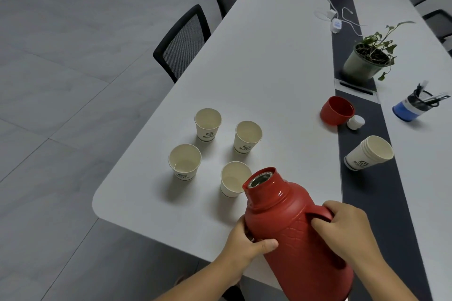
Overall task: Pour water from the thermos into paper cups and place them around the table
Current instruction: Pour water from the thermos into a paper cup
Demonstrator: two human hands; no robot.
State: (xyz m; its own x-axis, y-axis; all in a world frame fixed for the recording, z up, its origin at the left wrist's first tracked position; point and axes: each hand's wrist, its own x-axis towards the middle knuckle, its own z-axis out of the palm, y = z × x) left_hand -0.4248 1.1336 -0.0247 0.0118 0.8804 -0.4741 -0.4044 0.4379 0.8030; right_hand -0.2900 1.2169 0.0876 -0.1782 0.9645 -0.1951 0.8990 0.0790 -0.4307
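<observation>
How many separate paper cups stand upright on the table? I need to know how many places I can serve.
4: far left, far right, near left, and one by the thermos mouth. A nested stack lies apart.

The thermos (pixel 298 232) looks like red plastic — smooth and faintly glossy at the neck, with a raised crackle texture on the body; its mouth shows a shiny silvered lining. The red cap (pixel 337 110) is the same glossy plastic, the small stopper (pixel 355 122) matt white plastic. The paper cups (pixel 208 123) are matt white paper, cream inside (with a printed logo). The table (pixel 256 68) is smooth matt white, with a dark matt strip (pixel 362 110) down its middle. The chair (pixel 183 39) has a black mesh back — fine woven fabric.
</observation>
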